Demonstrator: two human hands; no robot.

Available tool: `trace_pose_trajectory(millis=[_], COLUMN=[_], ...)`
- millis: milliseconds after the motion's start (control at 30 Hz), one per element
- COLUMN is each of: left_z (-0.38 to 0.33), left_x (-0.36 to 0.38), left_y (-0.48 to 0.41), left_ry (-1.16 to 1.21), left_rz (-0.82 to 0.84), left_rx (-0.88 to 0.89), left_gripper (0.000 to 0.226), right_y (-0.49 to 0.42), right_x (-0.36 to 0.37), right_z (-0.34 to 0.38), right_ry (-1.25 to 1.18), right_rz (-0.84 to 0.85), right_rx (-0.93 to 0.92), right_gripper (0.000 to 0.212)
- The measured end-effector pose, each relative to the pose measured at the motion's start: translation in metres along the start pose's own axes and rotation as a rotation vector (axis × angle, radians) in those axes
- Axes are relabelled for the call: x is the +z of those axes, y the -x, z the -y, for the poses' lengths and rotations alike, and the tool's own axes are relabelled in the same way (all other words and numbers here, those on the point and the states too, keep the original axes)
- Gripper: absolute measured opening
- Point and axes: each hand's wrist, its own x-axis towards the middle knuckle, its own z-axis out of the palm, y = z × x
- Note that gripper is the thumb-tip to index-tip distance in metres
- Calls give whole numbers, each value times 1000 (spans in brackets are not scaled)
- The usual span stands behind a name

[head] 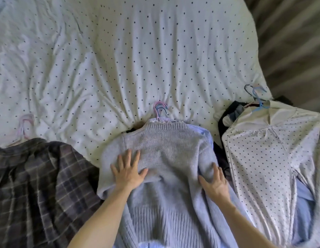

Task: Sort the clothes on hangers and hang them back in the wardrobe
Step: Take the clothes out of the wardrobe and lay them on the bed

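Item: grey knit sweater [166,142] on pink and blue hangers [160,110], lying mid-bed on the spotted bedspread [119,59], between a plaid garment [39,176] and a dotted shirt [272,158]. We laid our left hand [127,171] flat on its chest, fingers spread, gripping nothing. Our right hand [215,185] rested flat on its right side, fingers likewise straight.

Both bare forearms reach forward, palms down. The left hand [127,171] lies flat with fingers [127,156] spread; the right hand [215,185] lies flat too, fingers straight.
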Motion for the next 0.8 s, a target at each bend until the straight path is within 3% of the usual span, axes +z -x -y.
trace_pose_trajectory(millis=[167,300,400,500,600,700,800], left_z=[30,32,27,21,17,21,31], left_x=[58,79,89,100,112,118,122], left_y=[55,86,106,121,135,152,166], left_ry=[-112,-218,-456,-565,-487,-390,-290], left_rz=[-117,-124,53,185,173,88,-42], left_rx=[36,210,340,305,238,262,362], left_gripper=[96,111,120,127,122,102,86], right_y=[44,76,90,98,101,111,121], right_x=[25,28,28,32,41,52,59], right_z=[-65,-102,-113,-120,-128,-136,-148], right_ry=[133,342,420,540,612,700,748], right_rz=[79,126,138,134,121,81,50], right_rx=[196,226,247,162,63,-57,-159], right_gripper=[120,132,140,145,152,152,124])
